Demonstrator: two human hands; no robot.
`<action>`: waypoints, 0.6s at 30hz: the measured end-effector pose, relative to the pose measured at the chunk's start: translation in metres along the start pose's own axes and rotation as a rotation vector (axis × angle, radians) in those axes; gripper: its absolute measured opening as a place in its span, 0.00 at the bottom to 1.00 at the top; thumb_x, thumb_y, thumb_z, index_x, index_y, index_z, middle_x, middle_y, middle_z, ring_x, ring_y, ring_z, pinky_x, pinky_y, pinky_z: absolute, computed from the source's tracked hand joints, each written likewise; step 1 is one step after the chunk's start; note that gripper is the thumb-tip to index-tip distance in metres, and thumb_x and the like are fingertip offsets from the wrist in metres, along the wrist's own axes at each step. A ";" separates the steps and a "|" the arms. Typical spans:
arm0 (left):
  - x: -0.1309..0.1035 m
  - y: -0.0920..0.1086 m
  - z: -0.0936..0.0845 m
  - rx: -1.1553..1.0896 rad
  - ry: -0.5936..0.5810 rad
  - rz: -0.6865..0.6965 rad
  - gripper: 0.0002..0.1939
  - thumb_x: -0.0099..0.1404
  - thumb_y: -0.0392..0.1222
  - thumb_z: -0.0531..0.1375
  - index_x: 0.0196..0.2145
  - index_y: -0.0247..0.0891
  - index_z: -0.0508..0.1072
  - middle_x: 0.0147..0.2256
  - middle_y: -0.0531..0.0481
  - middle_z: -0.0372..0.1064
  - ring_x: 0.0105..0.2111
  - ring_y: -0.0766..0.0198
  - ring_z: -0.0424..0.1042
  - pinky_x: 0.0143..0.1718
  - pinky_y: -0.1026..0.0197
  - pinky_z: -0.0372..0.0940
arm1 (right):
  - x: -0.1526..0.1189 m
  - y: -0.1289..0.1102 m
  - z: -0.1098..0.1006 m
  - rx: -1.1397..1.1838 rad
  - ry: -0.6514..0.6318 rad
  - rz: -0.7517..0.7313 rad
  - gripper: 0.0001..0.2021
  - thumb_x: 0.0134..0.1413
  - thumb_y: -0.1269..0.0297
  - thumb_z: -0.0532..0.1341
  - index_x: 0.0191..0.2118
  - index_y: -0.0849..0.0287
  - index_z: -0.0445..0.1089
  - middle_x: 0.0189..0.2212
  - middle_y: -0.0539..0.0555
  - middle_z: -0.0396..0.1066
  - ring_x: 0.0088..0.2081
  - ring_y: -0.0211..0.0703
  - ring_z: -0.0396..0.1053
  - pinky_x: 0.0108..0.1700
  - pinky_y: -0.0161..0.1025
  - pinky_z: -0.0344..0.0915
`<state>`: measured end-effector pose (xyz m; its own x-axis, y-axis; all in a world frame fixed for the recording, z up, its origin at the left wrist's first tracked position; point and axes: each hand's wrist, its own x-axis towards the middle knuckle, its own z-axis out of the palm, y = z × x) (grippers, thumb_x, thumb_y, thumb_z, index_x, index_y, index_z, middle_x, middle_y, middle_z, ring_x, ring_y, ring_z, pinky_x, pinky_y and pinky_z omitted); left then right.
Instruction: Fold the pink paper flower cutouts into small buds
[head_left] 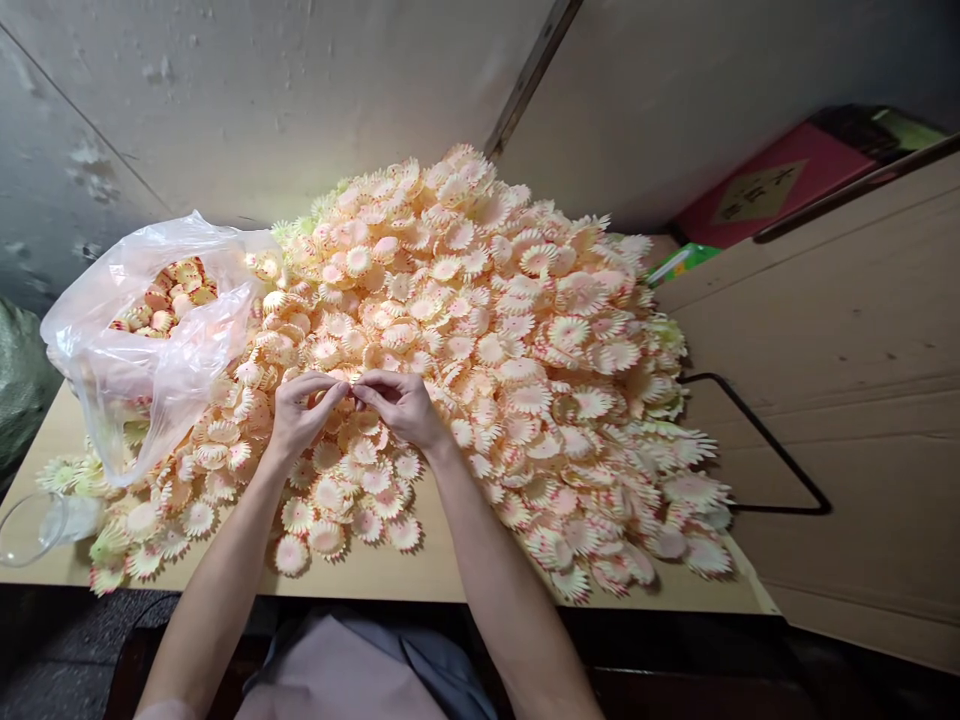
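My left hand (300, 408) and my right hand (406, 405) meet fingertip to fingertip above a large heap of artificial flower pieces (525, 320). Thumb and fingers are pinched together on both hands. Whatever lies between them is too small and too covered to make out. The pieces are pale pink and cream discs with fringed, red-tipped edges. Some lie flat on the table (435, 575) between my forearms. At the left, a translucent plastic bag (191, 375) stands open with more curled-up flower pieces (171, 300) inside.
A clear plastic cup (31, 530) lies by the table's left edge. Cardboard (840, 400) leans along the right side, with a bent black metal rod (776, 440) in front. A red box (780, 185) sits behind it. A grey wall (300, 90) closes off the back.
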<state>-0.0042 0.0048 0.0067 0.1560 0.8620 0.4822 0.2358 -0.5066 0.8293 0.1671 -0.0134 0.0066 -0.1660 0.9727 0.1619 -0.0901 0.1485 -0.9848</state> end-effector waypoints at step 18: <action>-0.003 -0.005 0.000 0.138 -0.086 0.164 0.08 0.63 0.40 0.61 0.31 0.37 0.80 0.30 0.44 0.77 0.28 0.64 0.73 0.30 0.63 0.68 | 0.001 -0.002 0.000 -0.316 -0.012 -0.160 0.06 0.56 0.64 0.60 0.33 0.60 0.73 0.29 0.53 0.73 0.31 0.40 0.71 0.35 0.37 0.67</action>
<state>-0.0055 0.0049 0.0010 0.2829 0.7665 0.5766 0.3287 -0.6422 0.6924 0.1673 -0.0128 0.0085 -0.1864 0.9309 0.3143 0.1919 0.3482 -0.9176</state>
